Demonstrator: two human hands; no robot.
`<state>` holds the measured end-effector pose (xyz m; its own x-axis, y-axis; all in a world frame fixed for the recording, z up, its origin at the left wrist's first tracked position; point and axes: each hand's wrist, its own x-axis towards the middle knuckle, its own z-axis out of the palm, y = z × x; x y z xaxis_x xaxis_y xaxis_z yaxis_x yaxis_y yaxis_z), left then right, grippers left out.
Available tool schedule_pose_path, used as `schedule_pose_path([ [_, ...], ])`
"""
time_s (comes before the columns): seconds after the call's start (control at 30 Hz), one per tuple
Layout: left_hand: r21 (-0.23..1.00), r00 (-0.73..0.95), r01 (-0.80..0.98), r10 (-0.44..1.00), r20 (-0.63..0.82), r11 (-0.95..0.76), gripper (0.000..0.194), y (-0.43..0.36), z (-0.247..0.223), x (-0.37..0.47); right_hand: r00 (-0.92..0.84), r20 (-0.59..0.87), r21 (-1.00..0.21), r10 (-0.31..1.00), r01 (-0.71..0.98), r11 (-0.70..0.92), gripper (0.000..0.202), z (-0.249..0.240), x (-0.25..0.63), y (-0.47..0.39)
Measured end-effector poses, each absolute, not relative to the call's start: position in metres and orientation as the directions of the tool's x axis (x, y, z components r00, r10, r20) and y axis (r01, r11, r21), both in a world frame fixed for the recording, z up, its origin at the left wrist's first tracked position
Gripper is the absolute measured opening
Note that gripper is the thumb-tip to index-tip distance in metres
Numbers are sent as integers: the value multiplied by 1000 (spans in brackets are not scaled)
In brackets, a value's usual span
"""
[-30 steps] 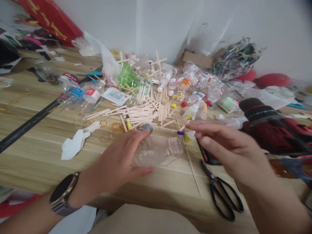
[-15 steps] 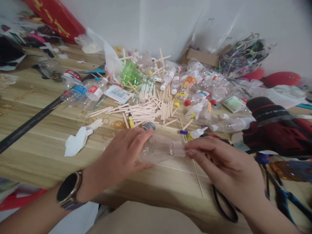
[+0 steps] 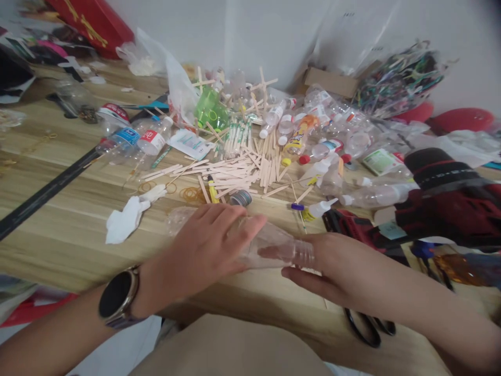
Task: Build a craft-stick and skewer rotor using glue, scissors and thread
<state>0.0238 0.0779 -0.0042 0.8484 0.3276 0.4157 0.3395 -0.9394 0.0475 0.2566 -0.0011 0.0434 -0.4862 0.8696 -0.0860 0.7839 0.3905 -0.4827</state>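
Observation:
A clear plastic bottle (image 3: 270,240) lies on its side above the near part of the table, its uncapped neck pointing right. My left hand (image 3: 213,237) is wrapped over its body from above and covers part of it. My right hand (image 3: 324,263) is at the neck end, fingers reaching along the bottle and showing through the clear plastic. Just beyond the bottle rests a small grey roll (image 3: 240,198). A purple-ringed thin stick (image 3: 297,207) and a small glue bottle (image 3: 319,209) lie past my right hand.
Many wooden craft sticks (image 3: 238,169) and plastic bottles (image 3: 378,194) cover the table's middle and back. A red and black power drill (image 3: 450,193) stands at the right. Black-handled scissors (image 3: 364,329) lie near the front edge. White gloves (image 3: 127,219) are on the left.
My right hand has moved from pinching the bottle's mouth to reaching along its neck. The neck has tipped slightly down to the right, and my left hand has closed further over the body.

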Motion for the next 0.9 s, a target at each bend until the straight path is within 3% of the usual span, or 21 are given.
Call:
schedule_pose_path([
  [0.23,180,794,343,387,469,-922,53,80,-4,20,-501,21,-487,865,751,447,26,59,263,0],
  [0.47,174,813,297,344,470,-939,55,77,-1,24,-598,48,-422,800,714,559,28,54,262,4],
  [0.67,391,867,331,440,234,-859,88,86,14,30,-590,34,-709,806,555,436,19,31,275,12],
  [0.8,486,836,442,543,83,-754,96,106,26,15,-447,-74,-862,891,478,168,17,23,294,12],
  [0.9,534,842,495,529,-101,-685,103,115,27,5,-389,-158,-908,908,419,22,14,28,303,11],
])
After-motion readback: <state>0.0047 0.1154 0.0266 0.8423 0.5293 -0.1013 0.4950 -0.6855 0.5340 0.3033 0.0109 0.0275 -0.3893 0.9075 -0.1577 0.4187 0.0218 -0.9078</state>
